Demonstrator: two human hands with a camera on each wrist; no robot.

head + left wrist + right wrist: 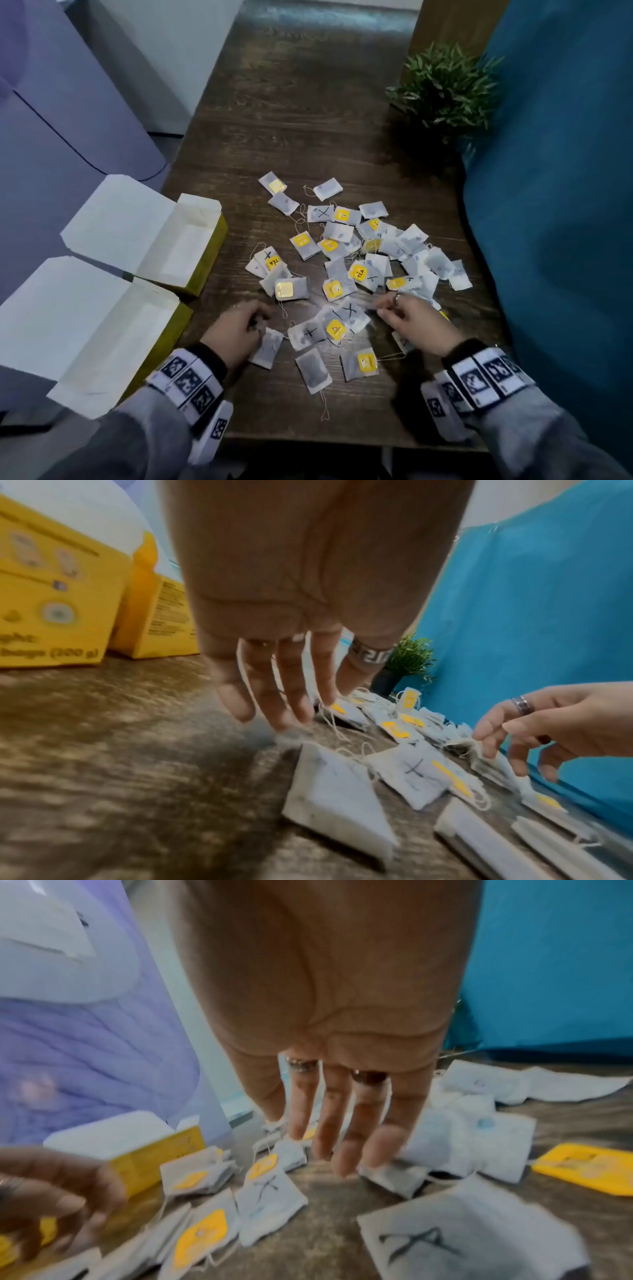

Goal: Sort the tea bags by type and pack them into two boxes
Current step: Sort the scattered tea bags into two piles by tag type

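Several tea bags [346, 260] lie scattered on the dark wooden table [308, 120], many with yellow tags. Some carry a black X [310, 334], others a small blue mark [338, 232]. Two open boxes, yellow outside and white inside, stand at the left: a near one [150, 329] and a far one [191, 246]. My left hand [258, 325] hovers with fingers [301, 707] pointing down beside a plain bag [335, 791], holding nothing. My right hand [380, 308] has spread straight fingers [342, 1150] just over the heap's near edge, above an X bag [270, 1191].
A small green potted plant [442, 85] stands at the table's far right. Blue fabric [548, 205] runs close along the right side. Pale lilac furniture [68, 120] is on the left behind the boxes. The table's front edge [308, 442] lies just below my wrists.
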